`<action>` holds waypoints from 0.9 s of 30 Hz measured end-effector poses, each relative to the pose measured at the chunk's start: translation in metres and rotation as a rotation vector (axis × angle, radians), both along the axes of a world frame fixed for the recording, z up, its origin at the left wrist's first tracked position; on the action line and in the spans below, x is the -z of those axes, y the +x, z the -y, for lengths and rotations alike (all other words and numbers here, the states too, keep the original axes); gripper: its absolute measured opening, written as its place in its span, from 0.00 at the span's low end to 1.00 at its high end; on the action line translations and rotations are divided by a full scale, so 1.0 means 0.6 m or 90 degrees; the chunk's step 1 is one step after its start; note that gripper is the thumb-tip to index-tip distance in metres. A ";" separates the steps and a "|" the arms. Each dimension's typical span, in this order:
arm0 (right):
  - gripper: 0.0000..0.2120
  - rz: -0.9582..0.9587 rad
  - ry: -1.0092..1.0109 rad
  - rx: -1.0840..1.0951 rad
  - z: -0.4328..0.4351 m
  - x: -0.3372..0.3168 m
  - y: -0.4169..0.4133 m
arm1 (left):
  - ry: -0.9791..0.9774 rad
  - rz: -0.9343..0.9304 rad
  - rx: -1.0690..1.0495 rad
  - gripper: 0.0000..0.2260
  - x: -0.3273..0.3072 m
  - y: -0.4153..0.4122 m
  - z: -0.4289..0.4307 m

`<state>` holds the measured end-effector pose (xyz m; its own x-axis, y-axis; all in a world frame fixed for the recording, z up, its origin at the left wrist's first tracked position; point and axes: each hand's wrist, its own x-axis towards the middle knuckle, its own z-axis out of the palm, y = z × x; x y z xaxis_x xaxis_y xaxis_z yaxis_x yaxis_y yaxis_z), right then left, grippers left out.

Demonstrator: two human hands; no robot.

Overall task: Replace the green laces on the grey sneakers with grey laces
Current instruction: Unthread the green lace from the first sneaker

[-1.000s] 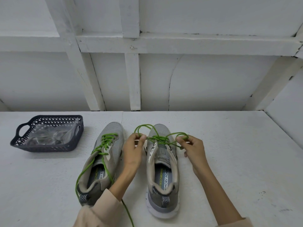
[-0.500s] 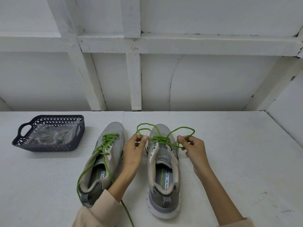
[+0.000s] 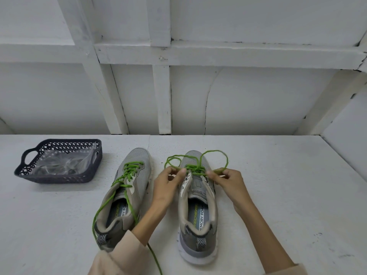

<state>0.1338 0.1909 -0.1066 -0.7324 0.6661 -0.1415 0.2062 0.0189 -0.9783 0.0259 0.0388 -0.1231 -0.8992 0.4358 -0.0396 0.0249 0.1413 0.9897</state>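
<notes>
Two grey sneakers stand side by side on the white table, toes pointing away. The right sneaker (image 3: 196, 213) has its green lace (image 3: 215, 154) pulled loose into wide loops over the toe. My left hand (image 3: 168, 181) pinches the lace at the shoe's left eyelets. My right hand (image 3: 228, 178) pinches the other strand at the right eyelets. The left sneaker (image 3: 127, 195) is still threaded with its own green lace (image 3: 129, 171), whose loose ends trail toward me. A clear plastic bag (image 3: 61, 161) lies in the basket; its contents are unclear.
A dark lattice basket (image 3: 57, 177) with a handle sits at the table's left. White panelled walls with wooden beams close off the back and the right side. Bare table surface (image 3: 288, 195) lies to the right of the shoes.
The green lace loops over the right sneaker's toe have grown wider and spread further right. Both hands stay at the eyelets, shifted only slightly.
</notes>
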 end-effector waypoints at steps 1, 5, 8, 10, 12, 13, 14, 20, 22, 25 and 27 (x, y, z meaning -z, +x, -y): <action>0.10 -0.003 -0.003 -0.008 0.003 0.000 -0.002 | -0.009 -0.005 0.014 0.08 0.001 0.003 -0.003; 0.09 -0.041 0.010 0.052 -0.003 0.003 -0.004 | 0.027 -0.030 -0.075 0.08 0.001 -0.004 0.002; 0.11 -0.058 0.006 0.089 -0.014 0.004 0.004 | 0.062 -0.024 -0.122 0.09 -0.002 -0.012 0.012; 0.13 -0.035 0.001 0.037 -0.009 0.003 0.002 | 0.041 -0.013 -0.065 0.10 -0.003 -0.008 0.010; 0.13 -0.021 0.006 -0.019 0.003 0.003 -0.003 | 0.021 0.002 0.005 0.09 0.002 0.001 0.002; 0.12 -0.022 0.010 -0.026 0.006 0.004 -0.006 | 0.015 0.001 0.016 0.08 0.005 0.004 -0.002; 0.12 -0.026 0.013 -0.021 0.007 0.005 -0.008 | 0.014 -0.007 0.009 0.07 0.007 0.006 -0.005; 0.15 -0.068 0.011 0.107 -0.012 0.010 0.003 | 0.066 -0.035 -0.142 0.10 0.001 -0.011 0.007; 0.15 -0.057 0.010 0.081 -0.009 0.007 0.002 | 0.058 -0.010 -0.082 0.09 0.002 -0.008 0.004; 0.14 -0.024 0.009 -0.005 0.007 0.005 -0.004 | 0.032 0.023 0.009 0.05 0.008 0.002 -0.008; 0.12 -0.029 0.013 0.003 0.008 0.003 -0.005 | 0.040 0.003 -0.023 0.06 0.009 0.003 -0.011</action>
<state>0.1310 0.1863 -0.1084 -0.7341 0.6723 -0.0952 0.1621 0.0374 -0.9861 0.0278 0.0452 -0.1284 -0.9145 0.4042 -0.0174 0.0158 0.0788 0.9968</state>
